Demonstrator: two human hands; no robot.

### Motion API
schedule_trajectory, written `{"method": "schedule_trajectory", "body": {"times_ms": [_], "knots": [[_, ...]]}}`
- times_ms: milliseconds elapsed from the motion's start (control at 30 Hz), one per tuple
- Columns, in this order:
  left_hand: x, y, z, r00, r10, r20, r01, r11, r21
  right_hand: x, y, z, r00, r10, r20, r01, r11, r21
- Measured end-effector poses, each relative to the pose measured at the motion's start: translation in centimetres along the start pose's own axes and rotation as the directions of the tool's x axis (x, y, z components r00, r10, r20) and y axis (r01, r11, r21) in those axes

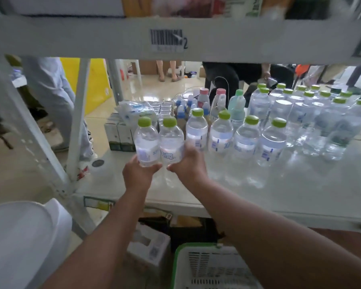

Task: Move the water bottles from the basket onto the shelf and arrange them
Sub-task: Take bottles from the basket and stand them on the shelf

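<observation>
Head view has me looking into the shelf — a glossy white deck under a grey rail with a barcode sticker, with legs of other people beyond it. Most of the deck's right side is already stocked with green-capped water bottles, a big block at the back right and a front row of four running left from it. Behind that row sit a few pink-capped bottles and small cartons. Down low, the green-rimmed basket looks about emptied, though my right arm hides part of it. Now the step in hand: my left hand has its fingers curled round the lower body of one bottle, and my right hand is wrapped the same way round its neighbour, the pair upright and touching. I can't tell if their bases are on the deck yet. To do this well I'd set both flat just left of the row's end bottle, nudge them till the caps line up — slowly, since tall bottles standing this close could topple together — and only then loosen my fingers.
</observation>
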State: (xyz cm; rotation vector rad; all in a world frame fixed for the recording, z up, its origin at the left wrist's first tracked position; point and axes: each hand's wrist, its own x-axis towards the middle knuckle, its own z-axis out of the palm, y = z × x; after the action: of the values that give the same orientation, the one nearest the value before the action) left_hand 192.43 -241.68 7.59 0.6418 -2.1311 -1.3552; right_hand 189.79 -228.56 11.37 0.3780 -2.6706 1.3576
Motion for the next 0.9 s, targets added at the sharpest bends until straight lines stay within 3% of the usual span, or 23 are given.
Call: {"method": "schedule_trajectory", "body": {"times_ms": [133, 233, 500, 700, 900], "knots": [[2.1, -1.0, 0.8, 1.000, -0.017, 0.010, 0.017, 1.000, -0.012, 1.2, 0.0, 1.9, 0.997, 0.077, -0.031, -0.077, 0.997, -0.012], [2.9, -1.6, 1.1, 0.998, 0.050, 0.038, -0.051, 0.998, 0.034, 2.2, -0.1, 2.4, 0.989, 0.136, -0.060, -0.136, 0.991, 0.012], [4.2, -2.2, 1.2, 0.991, 0.103, 0.090, -0.114, 0.987, 0.116, 2.8, -0.4, 3.1, 0.993, 0.090, -0.079, -0.099, 0.987, -0.126], [3.9, -2.5, 1.3, 0.988, 0.133, 0.077, -0.143, 0.980, 0.139, 3.3, -0.7, 2.0, 0.994, 0.110, 0.014, -0.096, 0.915, -0.391], [3.7, -2.2, 1.1, 0.989, 0.112, 0.095, -0.127, 0.977, 0.169, 3.3, -0.5, 2.2, 0.996, 0.092, -0.010, -0.089, 0.921, -0.379]]}}
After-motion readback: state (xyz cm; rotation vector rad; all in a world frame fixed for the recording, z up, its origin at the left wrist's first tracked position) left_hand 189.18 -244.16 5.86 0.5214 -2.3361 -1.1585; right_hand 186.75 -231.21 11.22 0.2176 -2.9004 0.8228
